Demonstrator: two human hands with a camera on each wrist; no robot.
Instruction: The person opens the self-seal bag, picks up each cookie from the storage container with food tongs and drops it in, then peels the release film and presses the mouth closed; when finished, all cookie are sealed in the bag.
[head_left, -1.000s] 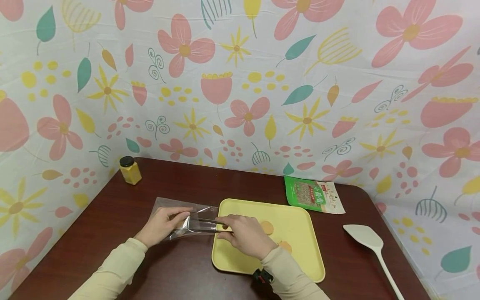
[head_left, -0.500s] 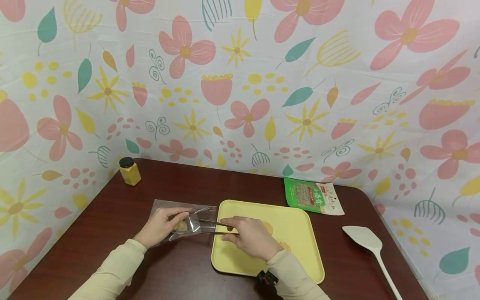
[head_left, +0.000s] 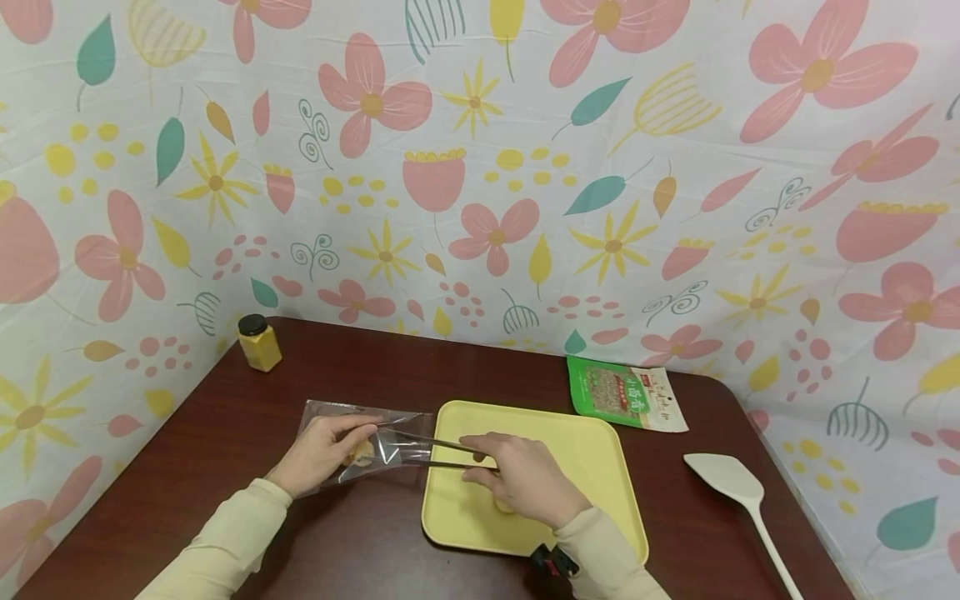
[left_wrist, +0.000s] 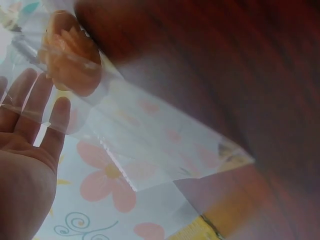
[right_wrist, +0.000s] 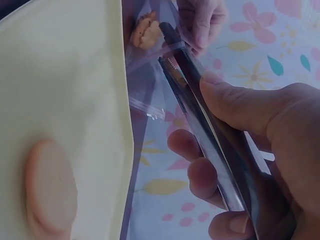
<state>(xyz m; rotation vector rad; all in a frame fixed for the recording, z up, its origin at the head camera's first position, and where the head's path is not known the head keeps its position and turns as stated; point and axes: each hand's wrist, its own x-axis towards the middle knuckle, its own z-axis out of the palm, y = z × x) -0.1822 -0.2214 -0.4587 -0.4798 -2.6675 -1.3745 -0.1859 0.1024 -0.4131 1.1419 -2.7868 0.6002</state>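
Crinkled, clear plastic bag (head_left: 388, 452) sits pinched in left fingers (left_wrist: 59, 117); right fingers (right_wrist: 202, 175) grip slim, glossy tongs (right_wrist: 239, 156).

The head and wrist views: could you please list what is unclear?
Head: spatula, handle end cut off by bottom edge.
Head: fine print on green packet, too small.
Head: food on tray, mostly hidden by right hand.
Right wrist: left hand, partly cut off by top edge.

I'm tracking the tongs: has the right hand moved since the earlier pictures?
Yes: against the yellow tray in the head view, the right hand has shifted rightward.
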